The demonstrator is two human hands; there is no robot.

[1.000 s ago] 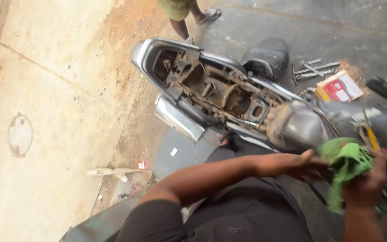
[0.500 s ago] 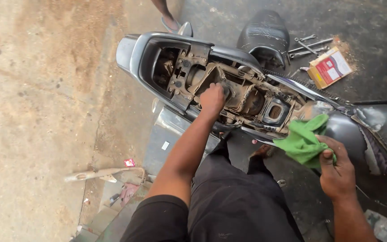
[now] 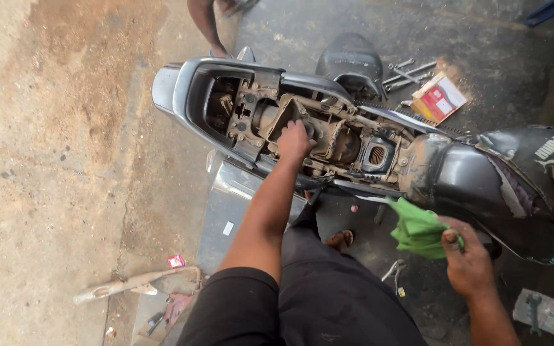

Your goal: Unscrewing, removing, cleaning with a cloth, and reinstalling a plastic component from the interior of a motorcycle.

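Landmark: the motorbike [image 3: 367, 147], lying across the view with its seat off and its dusty frame bay open.
Metal bar: a bent bar [image 3: 133, 285] on the ground, well apart from the motorbike's tail, toward the person.
Left hand: the left hand [image 3: 295, 140] reaches into the middle of the open bay, fingers curled down on the dirty parts there; whether it grips anything cannot be told.
Seat: the black seat [image 3: 352, 63] lies on the ground just beyond the motorbike.
Green cloth: the cloth [image 3: 418, 229] hangs bunched just below the motorbike's side, near the tank.
Spanners: spanners [image 3: 411, 70] and a red-and-white box [image 3: 440, 97] lie beyond the motorbike, beside the seat.
Right hand: the right hand [image 3: 466, 259] is closed on the cloth, thumb pinching its edge.
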